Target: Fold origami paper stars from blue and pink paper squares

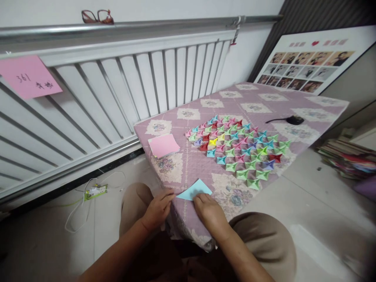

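Observation:
A light blue sheet of paper (195, 188), folded into a triangle, lies flat near the front edge of the table. At its left tip, my left hand (160, 207) has its fingers pressed together on the pointed corner. My right hand (209, 211) is curled, its fingertips pressing on the near edge of the paper. Farther back stand several rows of small folded paper stars (241, 145) in green, blue, pink, red, yellow and purple. A stack of pink square paper (164, 145) rests to the left of them.
A purple flowered cloth covers the table (194, 164). Behind it is a white radiator (176, 78), with glasses (97, 17) on the pipe above. A black object (294, 120) with a thin tail lies at the right. On the floor sits a power strip (96, 192) with cables.

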{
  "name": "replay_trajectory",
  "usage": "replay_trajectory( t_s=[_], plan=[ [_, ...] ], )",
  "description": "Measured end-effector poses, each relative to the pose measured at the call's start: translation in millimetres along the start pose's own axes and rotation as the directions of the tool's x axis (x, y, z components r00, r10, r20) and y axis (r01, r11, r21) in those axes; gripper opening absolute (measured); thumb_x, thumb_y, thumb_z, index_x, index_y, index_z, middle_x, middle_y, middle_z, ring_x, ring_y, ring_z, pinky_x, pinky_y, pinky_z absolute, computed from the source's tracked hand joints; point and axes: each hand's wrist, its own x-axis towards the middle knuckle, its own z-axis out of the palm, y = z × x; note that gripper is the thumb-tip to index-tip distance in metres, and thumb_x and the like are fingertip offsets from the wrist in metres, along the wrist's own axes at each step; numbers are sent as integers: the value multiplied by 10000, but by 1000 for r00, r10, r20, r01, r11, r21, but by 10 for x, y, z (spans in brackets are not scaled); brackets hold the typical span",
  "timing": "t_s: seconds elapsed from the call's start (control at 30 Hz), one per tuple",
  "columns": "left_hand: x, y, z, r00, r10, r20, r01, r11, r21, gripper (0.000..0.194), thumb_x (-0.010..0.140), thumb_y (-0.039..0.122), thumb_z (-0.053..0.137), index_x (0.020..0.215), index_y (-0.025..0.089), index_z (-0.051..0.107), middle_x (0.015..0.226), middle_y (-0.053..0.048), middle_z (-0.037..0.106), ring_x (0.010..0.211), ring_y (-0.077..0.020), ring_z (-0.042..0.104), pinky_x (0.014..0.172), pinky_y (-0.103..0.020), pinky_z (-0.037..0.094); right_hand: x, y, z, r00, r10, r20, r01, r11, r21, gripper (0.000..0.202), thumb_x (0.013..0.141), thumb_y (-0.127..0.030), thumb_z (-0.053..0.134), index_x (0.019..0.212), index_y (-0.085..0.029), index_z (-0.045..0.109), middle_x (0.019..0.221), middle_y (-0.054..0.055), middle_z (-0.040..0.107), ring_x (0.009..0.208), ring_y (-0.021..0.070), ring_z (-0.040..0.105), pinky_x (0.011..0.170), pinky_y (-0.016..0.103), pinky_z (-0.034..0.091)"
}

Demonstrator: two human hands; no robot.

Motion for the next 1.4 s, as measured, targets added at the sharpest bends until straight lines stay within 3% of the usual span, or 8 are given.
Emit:
replay_trajectory(
  t_s=[0.2,0.43,0.57,0.67,0.77,1.0,1.13,1.4],
  plan=[
    [45,105,-23,949,-299,-98,271,936,-226,466,830,177,499,1292,216,456,1286,-105,526,1202,-240,487,993,-480,435,27,24,-208,949,272,-160,-174,873,456,184,907,-249,442,879,-190,614,844,64,623,799,189,572,742,312,461],
    [496,441,-171,886,-442,141,427,656,-622,460,825,230,551,1278,217,470,1227,-80,565,1100,-215,541,920,-382,466,99,-62,-305,778,577,247,-441,223,869,306,789,-485,575,804,-182,616,653,-3,581,573,138,502,533,248,417],
    [772,573,-188,830,-432,354,530,409,-743,414,825,215,556,1232,156,514,1048,-75,646,852,-157,617,748,-285,497,95,-117,-230,750,595,291,-420,87,903,320,733,-494,637,815,-191,574,631,-34,530,552,118,467,519,232,395],
    [883,590,-120,768,-486,416,615,380,-691,427,803,168,549,1228,138,517,923,-63,665,679,-119,597,597,-226,462,59,-131,-203,766,591,252,-406,141,903,293,742,-478,628,776,-197,550,636,-32,522,566,123,479,532,240,414],
    [932,538,-14,751,-485,447,655,465,-596,467,801,155,530,1266,149,483,864,-42,656,593,-99,566,523,-199,421,-14,-81,-189,803,560,202,-409,272,871,252,793,-450,572,804,-198,571,670,-12,562,605,145,528,567,264,455],
    [1029,291,250,768,-415,488,629,636,-448,484,771,169,544,1253,145,508,841,-34,659,561,-106,556,524,-210,421,-198,87,-168,942,282,-183,-151,841,520,163,872,-208,476,926,-207,631,918,76,640,887,207,585,796,362,486],
    [1128,227,315,810,-322,489,524,772,-359,497,732,140,551,1229,149,546,805,-27,660,609,-135,573,578,-233,439,-218,57,-121,989,97,-112,-42,908,417,226,854,-156,515,1051,-199,618,1009,89,629,945,216,567,834,386,476],
    [1135,317,60,908,-214,361,291,940,-176,363,768,124,495,1113,184,591,1018,-67,622,969,-230,545,915,-382,405,-252,24,5,993,115,-27,-100,938,332,258,845,-156,536,1086,-200,618,1035,91,631,954,235,564,830,402,453]
  ],
)
